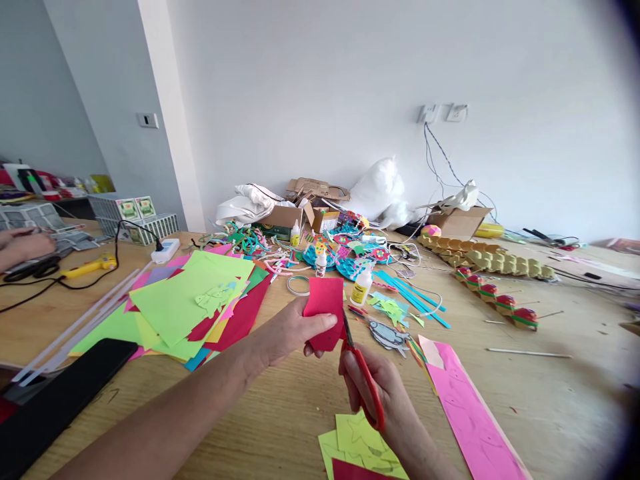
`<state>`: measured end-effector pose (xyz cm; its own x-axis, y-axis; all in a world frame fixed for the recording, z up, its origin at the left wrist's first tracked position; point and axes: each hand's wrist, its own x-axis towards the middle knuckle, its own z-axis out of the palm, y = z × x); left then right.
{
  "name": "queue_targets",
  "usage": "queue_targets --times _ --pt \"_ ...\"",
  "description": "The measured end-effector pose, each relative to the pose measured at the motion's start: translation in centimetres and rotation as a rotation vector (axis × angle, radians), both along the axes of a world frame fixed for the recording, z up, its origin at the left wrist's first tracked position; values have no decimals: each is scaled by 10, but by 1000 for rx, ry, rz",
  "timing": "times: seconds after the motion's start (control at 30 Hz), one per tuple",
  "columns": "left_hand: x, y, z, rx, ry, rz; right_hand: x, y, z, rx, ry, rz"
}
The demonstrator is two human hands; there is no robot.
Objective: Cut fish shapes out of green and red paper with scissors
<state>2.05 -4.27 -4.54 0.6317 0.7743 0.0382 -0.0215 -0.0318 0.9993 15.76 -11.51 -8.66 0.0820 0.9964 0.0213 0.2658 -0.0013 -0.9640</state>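
Observation:
My left hand [295, 330] pinches a red piece of paper [324, 297] by its lower part, thumb on the near face. In my right hand [385, 387] is a pair of scissors with red handles [373, 393], its blades at the right edge of the red paper. Whether the blades have cut into it I cannot tell. Below my hands lie yellow-green paper pieces [360, 440] with drawn outlines, and a dark red sheet [357, 470] partly over them. Just beyond the paper stands a glue bottle [361, 287] with a yellow label.
Coloured paper sheets [175, 300] are piled at left, near a black slab [75, 400]. A pink strip [470, 407] lies at right. Egg-carton caterpillars [500, 300], cardboard boxes [283, 217] and craft scraps spread toward the wall. Another person's hand [30, 243] shows at far left.

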Motion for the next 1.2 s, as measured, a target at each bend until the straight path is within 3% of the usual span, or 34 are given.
queue_targets --times 0.2,0.47,1.2 --pt "8 -1 -6 -4 -155 115 1 -1 -6 17 -6 43" --pt "14 -6 -10 1 -148 188 5 -1 -17 136 17 119" --pt "21 -12 -13 81 -75 214 3 -4 -14 104 83 82"
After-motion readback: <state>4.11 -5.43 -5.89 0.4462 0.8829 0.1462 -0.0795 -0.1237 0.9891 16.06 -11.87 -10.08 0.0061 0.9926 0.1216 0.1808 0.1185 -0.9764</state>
